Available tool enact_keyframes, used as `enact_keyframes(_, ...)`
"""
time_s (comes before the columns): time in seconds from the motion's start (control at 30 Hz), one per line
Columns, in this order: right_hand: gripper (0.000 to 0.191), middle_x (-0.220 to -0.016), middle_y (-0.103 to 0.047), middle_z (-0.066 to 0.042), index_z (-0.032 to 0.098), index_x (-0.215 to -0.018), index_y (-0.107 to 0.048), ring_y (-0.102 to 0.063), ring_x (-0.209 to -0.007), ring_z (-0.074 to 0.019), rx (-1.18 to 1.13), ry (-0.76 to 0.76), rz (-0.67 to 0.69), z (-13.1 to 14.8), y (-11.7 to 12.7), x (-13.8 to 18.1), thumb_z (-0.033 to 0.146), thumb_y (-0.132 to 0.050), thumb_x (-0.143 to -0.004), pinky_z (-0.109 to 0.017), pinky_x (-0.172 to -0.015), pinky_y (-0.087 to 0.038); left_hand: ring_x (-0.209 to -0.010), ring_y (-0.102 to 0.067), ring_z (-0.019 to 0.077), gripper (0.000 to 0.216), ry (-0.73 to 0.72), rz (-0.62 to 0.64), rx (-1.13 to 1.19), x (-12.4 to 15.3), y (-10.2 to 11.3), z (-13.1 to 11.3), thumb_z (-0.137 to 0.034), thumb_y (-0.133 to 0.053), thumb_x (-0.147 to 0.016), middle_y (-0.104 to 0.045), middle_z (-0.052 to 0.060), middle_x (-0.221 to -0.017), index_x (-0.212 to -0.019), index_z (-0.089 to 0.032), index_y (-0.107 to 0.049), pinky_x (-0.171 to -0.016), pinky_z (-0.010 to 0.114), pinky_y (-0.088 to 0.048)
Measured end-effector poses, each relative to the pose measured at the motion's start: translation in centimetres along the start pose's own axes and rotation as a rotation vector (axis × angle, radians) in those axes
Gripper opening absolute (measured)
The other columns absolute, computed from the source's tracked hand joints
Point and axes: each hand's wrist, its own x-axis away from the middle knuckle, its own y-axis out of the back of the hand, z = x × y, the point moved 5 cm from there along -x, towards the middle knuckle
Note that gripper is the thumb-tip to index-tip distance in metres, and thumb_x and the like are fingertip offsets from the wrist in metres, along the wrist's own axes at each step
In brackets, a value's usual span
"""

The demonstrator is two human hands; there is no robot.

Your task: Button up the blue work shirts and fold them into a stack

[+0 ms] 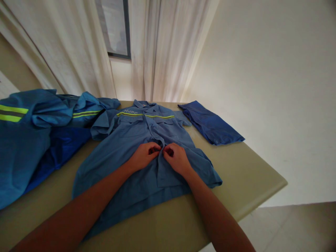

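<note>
A light blue work shirt (131, 136) with a yellow reflective chest stripe lies front up on a beige table (236, 175), collar at the far side. My left hand (144, 156) and my right hand (176, 158) meet at the shirt's front placket, about midway down. Each hand pinches one edge of the front opening, fingers curled onto the cloth. The fingertips are partly hidden in the folds.
A pile of blue garments with reflective stripes (39, 129) covers the table's left side. A folded dark blue piece (211, 123) lies at the far right. White curtains (157, 49) and a window are behind; the table edge and floor (294, 227) are on the right.
</note>
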Motion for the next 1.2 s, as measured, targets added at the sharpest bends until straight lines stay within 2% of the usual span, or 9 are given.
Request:
enact_keyframes(0.1, 0.008, -0.083, -0.07, -0.001, 0.019, -0.09, -0.073, -0.063, -0.073, -0.0135, -0.092, -0.001, 0.007, -0.1, 0.1, -0.1, 0.015, -0.067, -0.087, -0.025, -0.07, -0.047, -0.077, -0.069, 0.0175, 0.013, -0.008, -0.001, 0.036, 0.1, 0.1, -0.4, -0.03, -0.061, -0.09, -0.076, 0.0, -0.088, -0.093, -0.022, -0.072, -0.072, 0.029, -0.052)
enact_keyframes(0.23, 0.007, -0.084, -0.07, -0.001, 0.019, -0.093, -0.074, -0.062, -0.071, -0.013, -0.152, 0.016, 0.016, -0.1, 0.1, -0.1, 0.018, -0.069, -0.088, -0.024, -0.068, -0.047, -0.085, -0.071, 0.0186, 0.013, -0.028, 0.002, 0.061, 0.3, 0.2, -1.0, -0.029, -0.058, -0.092, -0.076, 0.0, -0.091, -0.094, -0.023, -0.069, -0.078, 0.03, -0.053)
enact_keyframes(0.57, 0.009, -0.077, -0.062, 0.001, 0.018, -0.079, -0.067, -0.056, -0.068, -0.0116, -0.08, 0.078, -0.013, 0.7, 0.3, 0.0, 0.01, -0.069, -0.078, -0.023, -0.066, -0.043, -0.08, -0.07, 0.0184, 0.012, -0.015, -0.02, 0.028, 0.2, 0.2, -1.3, -0.025, -0.054, -0.089, -0.074, 0.001, -0.087, -0.092, -0.022, -0.065, -0.074, 0.03, -0.053)
enact_keyframes(0.83, 0.006, -0.074, -0.067, 0.001, 0.019, -0.082, -0.07, -0.059, -0.063, -0.0119, -0.176, 0.013, 0.015, -0.4, -0.2, 0.0, 0.014, -0.069, -0.081, -0.023, -0.063, -0.045, -0.078, -0.069, 0.0178, 0.013, 0.004, -0.015, 0.089, 0.1, 0.2, -0.6, -0.026, -0.062, -0.084, -0.075, 0.001, -0.088, -0.093, -0.021, -0.069, -0.07, 0.029, -0.052)
enact_keyframes(0.97, 0.006, -0.079, -0.068, 0.0, 0.019, -0.085, -0.071, -0.061, -0.067, -0.0128, -0.157, 0.013, -0.024, -0.6, -0.1, 0.0, 0.016, -0.075, -0.081, -0.024, -0.064, -0.047, -0.077, -0.069, 0.0169, 0.011, -0.02, -0.002, 0.081, 0.1, 0.2, -0.7, -0.023, -0.06, -0.085, -0.075, 0.001, -0.088, -0.092, -0.02, -0.069, -0.071, 0.028, -0.051)
enact_keyframes(1.2, 0.007, -0.084, -0.066, -0.001, 0.02, -0.087, -0.072, -0.06, -0.072, -0.0137, -0.041, 0.087, -0.037, 0.6, 0.2, 0.1, 0.012, -0.072, -0.086, -0.025, -0.068, -0.045, -0.072, -0.066, 0.0169, 0.023, -0.007, -0.029, 0.026, 0.3, 0.1, -0.6, -0.043, -0.066, -0.09, -0.075, 0.002, -0.085, -0.093, -0.02, -0.07, -0.065, 0.028, -0.048)
